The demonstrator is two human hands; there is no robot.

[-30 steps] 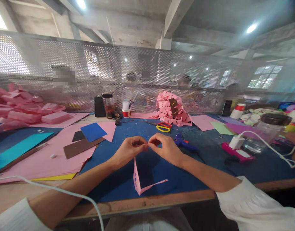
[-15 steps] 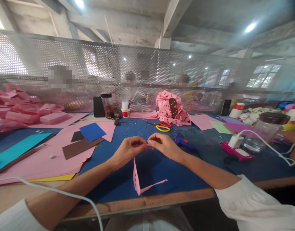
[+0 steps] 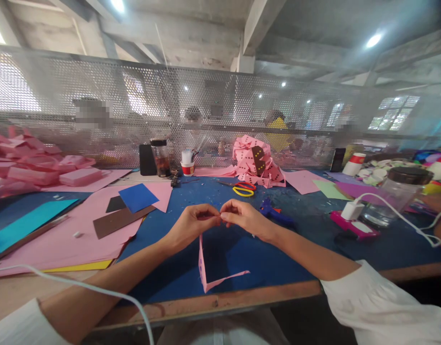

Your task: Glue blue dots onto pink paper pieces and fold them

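My left hand (image 3: 194, 224) is closed in a pinch on a folded pink paper strip (image 3: 203, 274). The strip hangs below it, bends sharply near the table's front edge and runs off to the right; small blue marks show on its upright part. My right hand (image 3: 245, 218) meets the left at the fingertips, its thumb and fingers pinched together. Whatever lies between the right fingertips is too small and covered to make out. Just beyond the hands lie scissors (image 3: 243, 191) with red and yellow handles. A blue glue gun (image 3: 278, 214) rests beside my right wrist.
Pink sheets (image 3: 80, 225) with blue, brown and black pieces lie left, near a heap of folded pink paper (image 3: 33, 163). A dotted pink paper pile (image 3: 247, 160) stands at the back. To the right are a pink power strip (image 3: 353, 226) and a jar (image 3: 382, 201). A white cable (image 3: 98, 289) crosses my left forearm.
Both hands stay almost in place, still together at the fingertips. The hanging paper strip has turned slightly, so its blue marks show less. Behind the mesh, something yellow has come up.
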